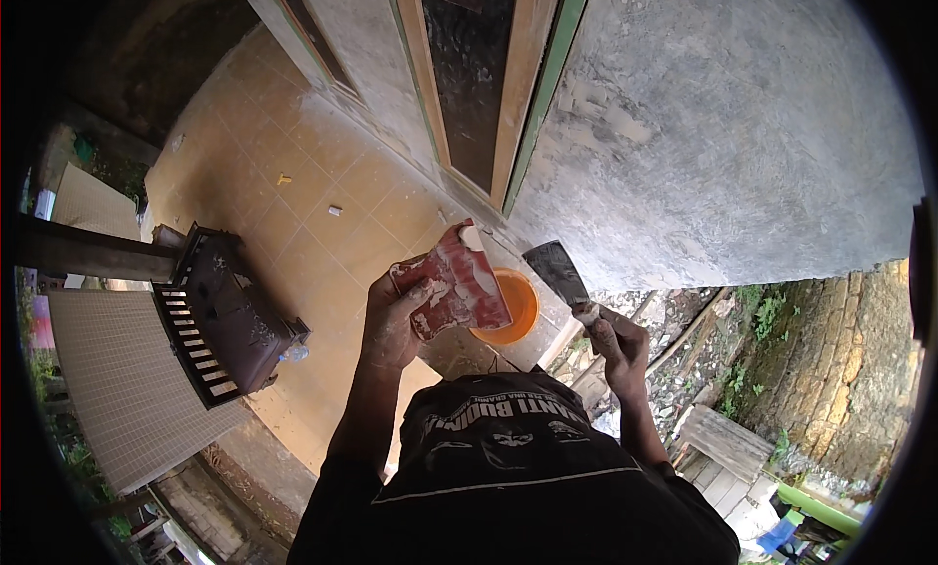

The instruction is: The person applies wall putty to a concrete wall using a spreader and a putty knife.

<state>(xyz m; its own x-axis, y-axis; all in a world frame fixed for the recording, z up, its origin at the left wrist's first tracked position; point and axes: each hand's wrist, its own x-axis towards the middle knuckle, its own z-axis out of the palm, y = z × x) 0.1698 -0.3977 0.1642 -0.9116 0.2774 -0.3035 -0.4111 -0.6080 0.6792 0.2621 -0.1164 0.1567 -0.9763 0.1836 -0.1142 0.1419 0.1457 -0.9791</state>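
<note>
In front of my body my left hand (399,321) grips a flat red board (445,277) smeared with white paste, a white lump at its upper corner. My right hand (616,345) is wrapped round the handle of a putty knife (557,270), its dark blade pointing up and left, apart from the board. An orange bucket (513,319) sits on the floor below the board, partly hidden by it. The grey plastered wall (703,135) rises beyond the knife, beside a framed window (469,77).
A tiled porch floor (293,155) stretches left, with small objects on it. A dark cushioned bench (234,321) stands at the left near a post (88,248) and woven screens. Rubble (674,389), planks (728,433) and a weathered stone surface (831,389) lie off the porch's right edge.
</note>
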